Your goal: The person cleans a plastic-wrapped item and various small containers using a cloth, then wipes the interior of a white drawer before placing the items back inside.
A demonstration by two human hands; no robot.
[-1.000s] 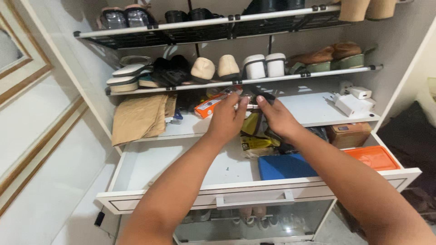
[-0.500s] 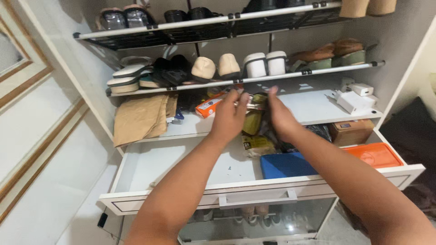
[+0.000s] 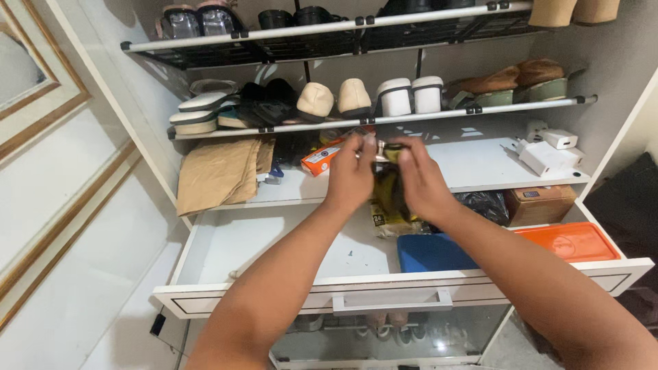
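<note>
Both hands up over the open white drawer (image 3: 274, 247): left hand (image 3: 351, 175) and right hand (image 3: 419, 179) close together on a small dark-and-yellow item (image 3: 388, 188), fingers wrapped round it. Blue box (image 3: 432, 251) and orange lid (image 3: 569, 241) sit below right.

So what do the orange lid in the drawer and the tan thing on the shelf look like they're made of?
The orange lid looks like moulded plastic, smooth with a slight sheen and a raised rim. The tan thing looks like folded cloth or soft paper, matte, with creases and limp edges; which of the two is hard to tell.
</note>
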